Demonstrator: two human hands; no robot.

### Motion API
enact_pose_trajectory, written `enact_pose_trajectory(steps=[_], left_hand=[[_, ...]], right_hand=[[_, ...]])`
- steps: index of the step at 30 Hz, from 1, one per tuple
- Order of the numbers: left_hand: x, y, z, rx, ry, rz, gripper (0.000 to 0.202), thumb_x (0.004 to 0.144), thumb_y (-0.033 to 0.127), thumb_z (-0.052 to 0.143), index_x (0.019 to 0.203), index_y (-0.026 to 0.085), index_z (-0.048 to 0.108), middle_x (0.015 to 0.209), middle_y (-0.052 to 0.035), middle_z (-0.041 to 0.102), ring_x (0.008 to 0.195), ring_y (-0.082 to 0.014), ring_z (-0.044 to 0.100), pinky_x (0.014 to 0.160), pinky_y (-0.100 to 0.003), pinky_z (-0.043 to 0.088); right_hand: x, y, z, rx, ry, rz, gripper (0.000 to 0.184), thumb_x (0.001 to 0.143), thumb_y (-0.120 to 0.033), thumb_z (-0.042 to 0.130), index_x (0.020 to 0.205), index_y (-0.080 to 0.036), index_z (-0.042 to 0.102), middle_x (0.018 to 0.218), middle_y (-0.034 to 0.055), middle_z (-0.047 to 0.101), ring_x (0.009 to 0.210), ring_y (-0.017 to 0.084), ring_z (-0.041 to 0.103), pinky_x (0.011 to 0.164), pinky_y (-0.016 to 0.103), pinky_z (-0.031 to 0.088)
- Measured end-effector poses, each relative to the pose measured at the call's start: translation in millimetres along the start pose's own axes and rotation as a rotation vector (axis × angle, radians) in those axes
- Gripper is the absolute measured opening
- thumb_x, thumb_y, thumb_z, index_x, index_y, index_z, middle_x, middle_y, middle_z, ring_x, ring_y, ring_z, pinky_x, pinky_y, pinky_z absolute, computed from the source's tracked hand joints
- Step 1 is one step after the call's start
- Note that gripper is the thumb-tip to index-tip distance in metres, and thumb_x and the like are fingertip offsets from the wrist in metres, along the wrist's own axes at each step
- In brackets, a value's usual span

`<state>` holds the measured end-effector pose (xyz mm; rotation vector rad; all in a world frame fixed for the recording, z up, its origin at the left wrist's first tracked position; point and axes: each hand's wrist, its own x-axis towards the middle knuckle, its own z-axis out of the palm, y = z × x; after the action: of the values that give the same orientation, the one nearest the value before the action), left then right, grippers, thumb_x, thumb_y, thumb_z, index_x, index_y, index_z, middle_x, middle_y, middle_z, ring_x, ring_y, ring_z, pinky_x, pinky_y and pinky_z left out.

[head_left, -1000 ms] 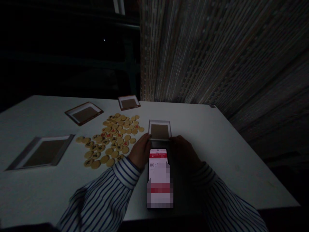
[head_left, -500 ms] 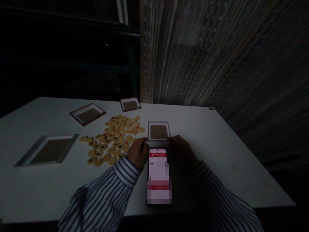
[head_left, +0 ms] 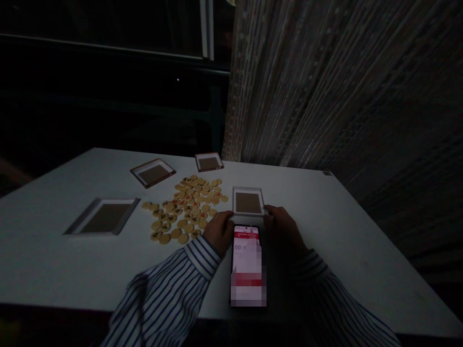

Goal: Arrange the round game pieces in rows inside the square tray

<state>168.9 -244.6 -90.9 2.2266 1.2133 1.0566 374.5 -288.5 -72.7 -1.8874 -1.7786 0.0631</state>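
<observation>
phone and table under a hanging curtain
a smartphone [head_left: 248,265] lies flat on the white table [head_left: 54,255], its screen partly pixelated, with a tall ribbed curtain [head_left: 325,96] hanging beyond the far edge.

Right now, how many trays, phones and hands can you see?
Trays: 4
Phones: 1
Hands: 2
Total: 7
</observation>
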Motion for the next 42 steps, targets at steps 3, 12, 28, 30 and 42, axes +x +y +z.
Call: enact_pose_trajectory(steps=[3, 12, 28, 30, 42], left_hand=[[2, 2, -14.6, -0.034, 0.030, -0.009, 0.025, 0.080, 0.019, 0.045, 0.101, 0.014, 0.057, 0.090, -0.0088, 0.065, 0.080, -0.0171, 0.061, 0.073, -0.032, 0.051], [0, -22, -108.3, -0.042, 0.129, -0.201, 0.030, 0.080, 0.039, 0.049, 0.096, 0.017, 0.063, 0.093, -0.0057, 0.068, 0.083, -0.0177, 0.063, 0.075, -0.030, 0.050], [-33, -58, -91.8, 0.391, 0.183, 0.280, 0.027, 0.075, 0.034, 0.058, 0.095, 0.016, 0.064, 0.115, -0.0131, 0.057, 0.110, -0.0278, 0.050, 0.091, -0.046, 0.044], [-37, -65, -87.2, 0.417, 0.175, 0.307, 0.028, 0.074, 0.035, 0.058, 0.096, 0.018, 0.064, 0.119, -0.0128, 0.055, 0.115, -0.0299, 0.046, 0.093, -0.049, 0.041], [-46, -70, -74.7, 0.471, 0.126, 0.215, 0.031, 0.070, 0.038, 0.060, 0.095, 0.020, 0.065, 0.124, -0.0129, 0.053, 0.120, -0.0336, 0.041, 0.097, -0.057, 0.030]], right_hand=[[2, 1, 1, 0.018, 0.071, -0.013, 0.032, 0.084, -0.023, 0.044, 0.113, -0.015, 0.054, 0.094, 0.0079, 0.058, 0.073, 0.016, 0.057, 0.068, 0.030, 0.047], [2, -3, 1, 0.087, 0.100, -0.135, 0.028, 0.084, -0.023, 0.043, 0.107, -0.015, 0.057, 0.091, 0.0084, 0.059, 0.068, 0.016, 0.057, 0.064, 0.031, 0.048], [29, -54, -24, 0.228, 0.101, -0.422, 0.017, 0.083, -0.021, 0.049, 0.096, -0.018, 0.060, 0.093, 0.0079, 0.062, 0.086, 0.018, 0.058, 0.076, 0.034, 0.049], [36, -66, -24, 0.227, 0.070, -0.475, 0.015, 0.083, -0.020, 0.048, 0.093, -0.018, 0.060, 0.091, 0.0076, 0.062, 0.087, 0.018, 0.058, 0.077, 0.034, 0.049], [26, -98, 28, 0.189, -0.138, -0.696, 0.016, 0.085, -0.021, 0.047, 0.095, -0.018, 0.059, 0.097, 0.0077, 0.063, 0.089, 0.018, 0.057, 0.076, 0.035, 0.046]])
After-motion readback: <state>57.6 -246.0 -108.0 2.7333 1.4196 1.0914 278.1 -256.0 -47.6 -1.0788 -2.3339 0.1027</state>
